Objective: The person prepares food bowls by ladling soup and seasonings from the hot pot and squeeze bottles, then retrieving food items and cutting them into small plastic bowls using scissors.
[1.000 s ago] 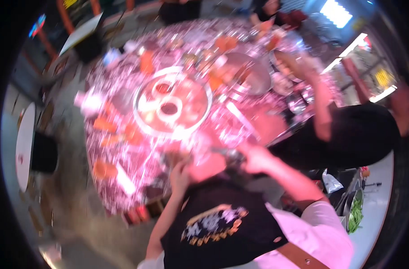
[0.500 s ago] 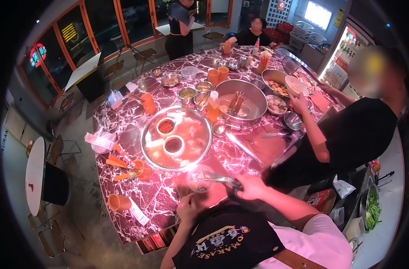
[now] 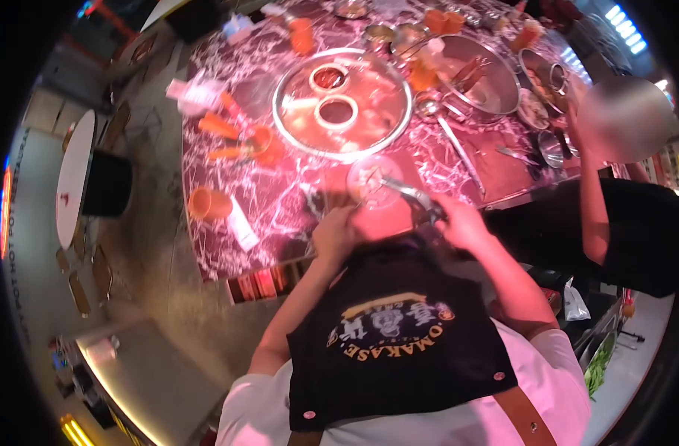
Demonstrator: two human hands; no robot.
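My right hand [image 3: 461, 221] is closed around the handles of metal scissors [image 3: 412, 192]. Their blades point left into a small clear bowl [image 3: 356, 182] with pale pieces inside. The bowl rests on a brown board [image 3: 377, 221] at the near table edge. Just below and left of it is my left hand [image 3: 335, 232], its fingers blurred; whether they touch the bowl or hold anything I cannot tell. Beyond the bowl lies a large round steel tray [image 3: 281, 132] with pale food and two sauce bowls, one red sauce [image 3: 328, 77] and one dark sauce [image 3: 336, 112].
Orange cups [image 3: 209, 202] stand on the left of the marbled table [image 3: 280, 223]. A big steel pot [image 3: 514, 89] is at the back right, near a long metal utensil [image 3: 462, 157]. A co-worker in black [image 3: 629, 223] stands close on my right.
The view has tilted down and turned. My right hand still holds the scissors at the bowl. My left hand remains beside the bowl. The co-worker's white bowl can no longer be made out.
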